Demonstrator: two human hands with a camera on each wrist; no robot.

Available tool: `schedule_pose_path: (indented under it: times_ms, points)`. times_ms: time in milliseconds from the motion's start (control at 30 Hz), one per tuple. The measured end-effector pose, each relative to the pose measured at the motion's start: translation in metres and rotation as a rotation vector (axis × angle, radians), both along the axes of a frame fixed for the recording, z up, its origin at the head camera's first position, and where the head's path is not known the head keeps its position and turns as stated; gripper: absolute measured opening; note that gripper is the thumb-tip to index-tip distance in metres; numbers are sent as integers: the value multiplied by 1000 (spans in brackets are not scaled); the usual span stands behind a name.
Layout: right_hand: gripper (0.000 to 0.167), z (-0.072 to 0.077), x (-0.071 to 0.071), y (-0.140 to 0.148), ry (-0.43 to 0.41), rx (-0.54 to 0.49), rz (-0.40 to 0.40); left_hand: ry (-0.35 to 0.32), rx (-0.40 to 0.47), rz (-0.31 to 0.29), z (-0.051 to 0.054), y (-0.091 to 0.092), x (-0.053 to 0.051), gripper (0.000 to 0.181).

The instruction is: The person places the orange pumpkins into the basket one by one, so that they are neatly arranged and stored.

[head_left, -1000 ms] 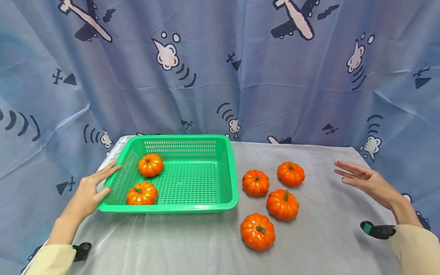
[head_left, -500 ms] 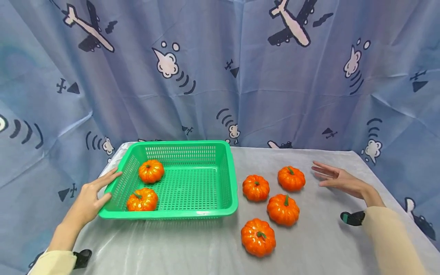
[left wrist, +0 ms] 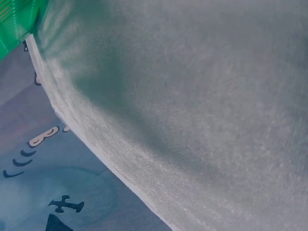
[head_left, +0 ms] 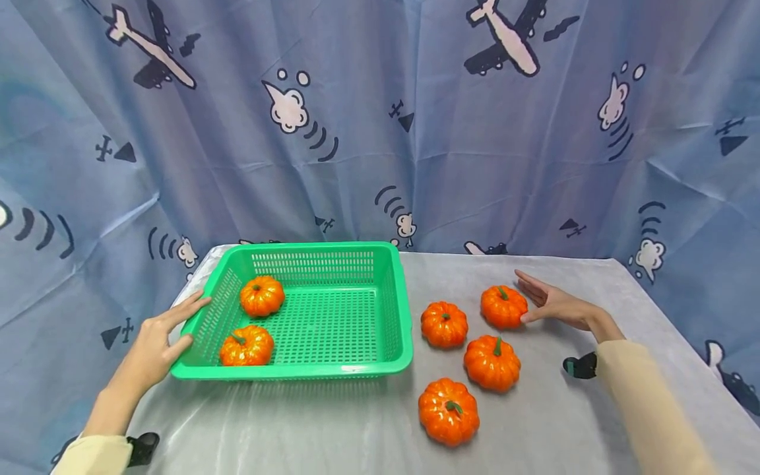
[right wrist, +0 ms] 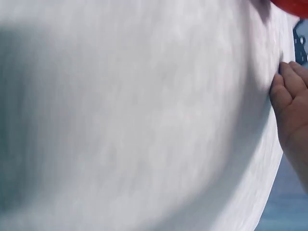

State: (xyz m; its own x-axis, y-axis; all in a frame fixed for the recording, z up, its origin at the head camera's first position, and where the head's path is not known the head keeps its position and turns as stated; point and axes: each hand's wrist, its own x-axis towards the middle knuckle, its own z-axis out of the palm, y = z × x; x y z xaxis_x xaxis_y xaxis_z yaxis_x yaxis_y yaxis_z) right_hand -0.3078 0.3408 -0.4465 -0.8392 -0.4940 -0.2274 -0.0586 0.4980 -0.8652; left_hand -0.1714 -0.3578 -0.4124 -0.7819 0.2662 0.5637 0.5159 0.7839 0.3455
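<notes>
A green plastic basket [head_left: 320, 369] stands on the left of the table, holding an orange pumpkin [head_left: 262, 296] toward its back and another pumpkin [head_left: 247, 346] toward its front. My left hand [head_left: 156, 343] rests on the basket's left rim, fingers and thumb extended. Beside the rearmost loose pumpkin [head_left: 503, 307], on its right, is my right hand [head_left: 558, 305], fingers spread from the thumb. The thumb tip is at the pumpkin's edge; contact is unclear. In the right wrist view, the right hand [right wrist: 294, 110] shows at the right edge, below a pumpkin's red-orange underside [right wrist: 292, 6].
Right of the basket lie more loose pumpkins: one near its wall [head_left: 444, 324], one in the middle [head_left: 491, 363] and one nearest the front [head_left: 448, 412]. The table [head_left: 285, 429] has a pale cloth. Behind it hangs a blue curtain [head_left: 356, 132] with printed planes.
My right hand has moved left across the table, up to the right side of the rearmost loose pumpkin. The left hand stays on the basket rim. The head view has tilted slightly.
</notes>
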Motion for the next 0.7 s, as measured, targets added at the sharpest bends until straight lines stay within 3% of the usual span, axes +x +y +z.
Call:
schedule_pose_path:
  times_ms: [167, 300, 433, 533, 700]
  points:
    - [110, 2, -4, -20, 7, -8, 3, -19, 3, -6, 1, 0, -2, 63]
    - [99, -3, -5, -38, 43, -10, -29, -1, 4, -3, 2, -1, -2, 64]
    - [84, -6, -4, -48, 108, 11, -101, 14, 6, -2, 2, -2, -2, 64]
    - [83, -6, 0, -47, 134, 9, -161, 4, 3, -8, 1, -3, -1, 63]
    - [85, 4, 6, -40, 146, -122, -258, -14, 7, 1, 0, -1, 0, 63]
